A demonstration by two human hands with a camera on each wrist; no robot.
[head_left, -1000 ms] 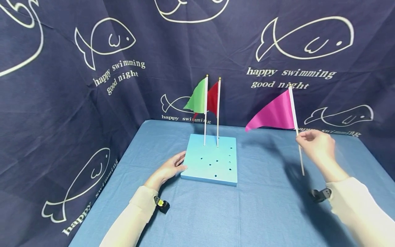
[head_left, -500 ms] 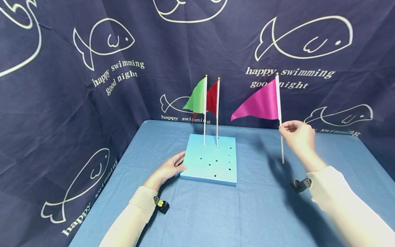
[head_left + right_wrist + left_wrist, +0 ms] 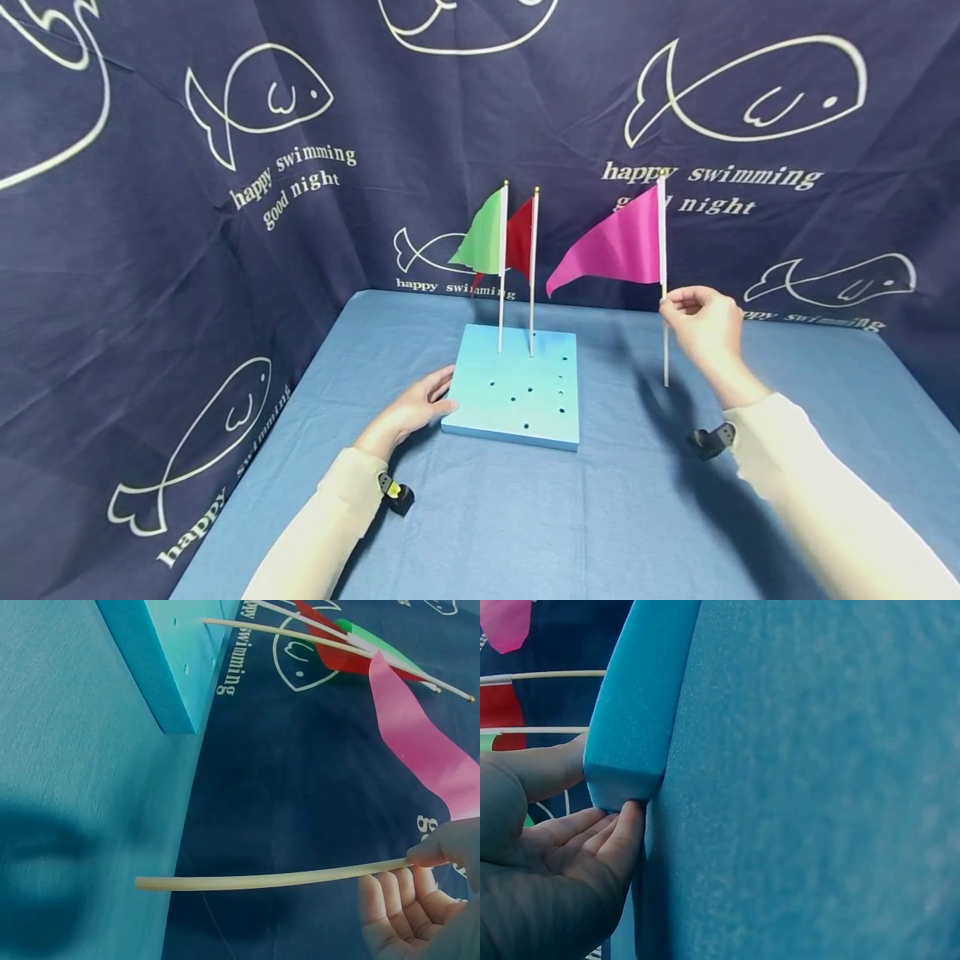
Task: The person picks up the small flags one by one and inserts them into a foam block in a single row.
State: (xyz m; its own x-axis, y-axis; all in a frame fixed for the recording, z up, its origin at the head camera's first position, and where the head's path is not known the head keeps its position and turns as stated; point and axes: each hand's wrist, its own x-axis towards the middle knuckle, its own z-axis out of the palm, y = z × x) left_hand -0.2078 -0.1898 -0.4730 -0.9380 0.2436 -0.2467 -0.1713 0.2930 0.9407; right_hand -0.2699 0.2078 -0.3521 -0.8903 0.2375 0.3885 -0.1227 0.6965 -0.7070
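Note:
My right hand (image 3: 705, 325) pinches the wooden stick of a magenta pennant flag (image 3: 618, 246) between thumb and fingers. The flag stands upright in the air, right of a light-blue board (image 3: 480, 417). In the right wrist view the bare lower stick (image 3: 270, 881) juts past the fingers, its end apart from the board. At the board's left edge rests my left hand (image 3: 408, 408). Its thumb lies at the top face, and its fairly straight fingers (image 3: 619, 840) touch the side. A green flag (image 3: 483, 233) and a red flag (image 3: 520, 242) stand upright in the board's rear part.
Several small dark holes dot the board, one (image 3: 562, 410) near its right edge. Blue cloth (image 3: 495, 517) covers the table. Behind it hangs a dark navy curtain (image 3: 450, 125) with white fish drawings and lettering. A small black wrist device (image 3: 708, 442) sits by the right cuff.
My right hand has carried the magenta flag leftward and slightly up, closer to the board, and its stick has turned more vertical. The left hand and the board stay put.

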